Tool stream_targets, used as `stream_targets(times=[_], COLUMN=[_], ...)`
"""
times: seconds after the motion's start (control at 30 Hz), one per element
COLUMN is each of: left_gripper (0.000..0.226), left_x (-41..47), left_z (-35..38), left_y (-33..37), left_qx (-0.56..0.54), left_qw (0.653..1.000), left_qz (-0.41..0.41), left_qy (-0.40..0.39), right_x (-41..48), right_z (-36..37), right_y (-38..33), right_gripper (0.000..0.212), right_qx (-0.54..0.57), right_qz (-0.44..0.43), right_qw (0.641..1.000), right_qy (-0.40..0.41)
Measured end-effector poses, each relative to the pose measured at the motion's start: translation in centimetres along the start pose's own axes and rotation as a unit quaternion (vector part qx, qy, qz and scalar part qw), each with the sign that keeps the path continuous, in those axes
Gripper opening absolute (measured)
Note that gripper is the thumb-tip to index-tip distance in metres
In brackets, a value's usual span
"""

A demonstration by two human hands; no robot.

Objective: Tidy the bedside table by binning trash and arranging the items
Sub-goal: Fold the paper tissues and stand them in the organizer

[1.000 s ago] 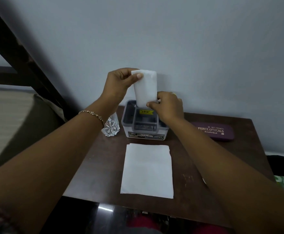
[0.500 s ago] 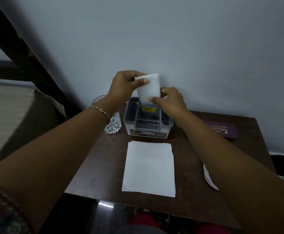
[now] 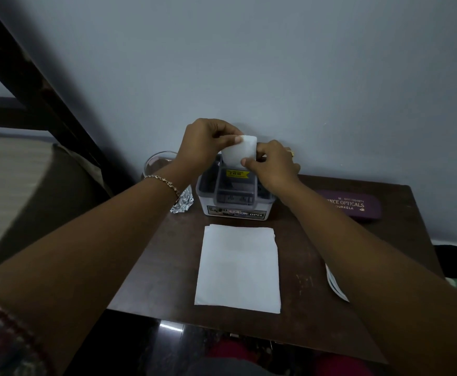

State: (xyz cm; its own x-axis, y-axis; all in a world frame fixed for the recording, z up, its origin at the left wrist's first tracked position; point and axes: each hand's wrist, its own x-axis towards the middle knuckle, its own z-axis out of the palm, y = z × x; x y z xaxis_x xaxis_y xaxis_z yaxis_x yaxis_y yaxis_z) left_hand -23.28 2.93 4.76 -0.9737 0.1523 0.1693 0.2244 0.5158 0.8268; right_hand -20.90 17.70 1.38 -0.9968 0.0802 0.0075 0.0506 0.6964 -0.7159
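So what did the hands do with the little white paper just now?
Both hands, left and right, pushed the folded tissue lower into the grey organizer box; less sticks out. Flat tissue, glasses case and glass stayed put.

Right forearm hides most of the white object (image 3: pixel 334 283) (plate?).

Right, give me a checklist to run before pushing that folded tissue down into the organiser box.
1. Both hands grip the folded tissue: left hand and right hand pinch it. Ok.
2. Tissue over the organiser box: ok.
3. Slot below free: cannot tell, hidden.
4. Box flat on the table: ok.
5. Glass clear of the left wrist: not ok, close.
6. Flat tissue still to store: not ok.
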Motion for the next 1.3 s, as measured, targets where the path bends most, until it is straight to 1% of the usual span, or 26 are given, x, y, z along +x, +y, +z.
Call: stream_targets(times=[0.07, 0.1, 0.17, 0.23, 0.27, 0.33, 0.4, 0.47, 0.5, 0.57, 0.63, 0.67, 0.73, 0.77, 0.8, 0.87, 0.9, 0.97, 1.03, 1.13, 1.3], left_gripper=[0.020, 0.022, 0.022, 0.017, 0.016, 0.015, 0.014, 0.011, 0.010, 0.010, 0.014, 0.017, 0.024, 0.030, 0.037, 0.054, 0.064, 0.079, 0.082, 0.081, 0.079], left_x=[-0.5, -0.9, -2.6, -5.3, -6.8, -9.8, -12.6, -15.7, -17.3, -20.1, -21.7, -22.2, -22.5, -22.5, -22.4, -22.2, -22.1, -22.2, -22.4, -22.7, -22.7], left_z=[0.0, -0.1, -0.2, -0.1, 0.0, 0.5, 1.4, 2.5, 3.1, 4.0, 4.5, 4.6, 4.9, 5.2, 5.7, 6.9, 7.5, 8.7, 9.3, 9.6, 9.8], left_y=[0.2, 0.3, 0.8, 1.0, 0.9, 0.4, -0.4, -1.2, -1.7, -3.0, -4.2, -4.6, -4.6, -4.3, -3.9, -3.0, -2.9, -3.1, -3.9, -4.7, -4.9], left_qx=[-0.007, -0.004, -0.015, -0.079, -0.106, -0.134, -0.174, -0.211, -0.206, -0.151, -0.087, -0.034, 0.115, 0.172, 0.205, 0.243, 0.255, 0.266, 0.287, 0.320, 0.346], left_qw=[1.000, 0.999, 0.994, 0.985, 0.980, 0.974, 0.967, 0.955, 0.950, 0.947, 0.949, 0.959, 0.978, 0.979, 0.977, 0.969, 0.964, 0.958, 0.952, 0.943, 0.933], left_qz=[-0.007, -0.006, -0.007, -0.024, -0.036, -0.064, -0.105, -0.161, -0.194, -0.240, -0.252, -0.234, -0.143, -0.091, -0.052, -0.007, 0.001, 0.007, -0.002, -0.007, -0.011], left_qy=[0.019, 0.044, 0.107, 0.154, 0.167, 0.171, 0.156, 0.135, 0.133, 0.151, 0.167, 0.156, 0.098, 0.061, 0.021, -0.046, -0.074, -0.102, -0.105, -0.093, -0.097], right_x=[-0.1, -0.3, -0.8, -1.6, -1.9, -2.3, -2.4, -2.9, -3.6, -6.2, -9.7, -11.6, -14.4, -15.2, -15.6, -15.5, -15.3, -14.9, -14.7, -14.8, -15.1], right_z=[-0.1, -0.2, -0.6, -0.9, -1.0, -1.1, -1.0, -1.0, -1.0, -0.9, -0.4, -0.2, 0.4, 0.8, 1.1, 1.6, 1.8, 2.0, 2.1, 2.4, 3.3], right_y=[-0.1, -0.1, 0.1, 0.8, 1.2, 1.7, 1.8, 1.8, 1.8, 2.0, 2.9, 3.5, 5.0, 6.0, 7.0, 8.3, 8.6, 8.5, 7.9, 7.6, 7.8], right_gripper=[0.022, 0.022, 0.022, 0.020, 0.020, 0.023, 0.025, 0.024, 0.021, 0.014, 0.008, 0.007, 0.011, 0.014, 0.019, 0.031, 0.034, 0.029, 0.021, 0.007, 0.006], right_qx=[0.003, 0.019, 0.087, 0.147, 0.158, 0.160, 0.152, 0.157, 0.166, 0.191, 0.187, 0.169, 0.127, 0.109, 0.087, 0.043, 0.035, 0.034, 0.021, 0.002, -0.010], right_qz=[-0.011, -0.014, -0.010, -0.006, -0.006, -0.007, -0.008, -0.019, -0.025, -0.025, -0.017, -0.015, -0.004, 0.013, 0.037, 0.072, 0.075, 0.069, 0.063, 0.068, 0.084], right_qw=[1.000, 1.000, 0.995, 0.986, 0.985, 0.985, 0.987, 0.984, 0.980, 0.969, 0.969, 0.973, 0.983, 0.987, 0.990, 0.994, 0.995, 0.996, 0.996, 0.993, 0.986], right_qy=[-0.004, 0.003, 0.039, 0.072, 0.074, 0.060, 0.054, 0.086, 0.110, 0.152, 0.163, 0.158, 0.133, 0.119, 0.103, 0.065, 0.053, 0.054, 0.065, 0.096, 0.146])
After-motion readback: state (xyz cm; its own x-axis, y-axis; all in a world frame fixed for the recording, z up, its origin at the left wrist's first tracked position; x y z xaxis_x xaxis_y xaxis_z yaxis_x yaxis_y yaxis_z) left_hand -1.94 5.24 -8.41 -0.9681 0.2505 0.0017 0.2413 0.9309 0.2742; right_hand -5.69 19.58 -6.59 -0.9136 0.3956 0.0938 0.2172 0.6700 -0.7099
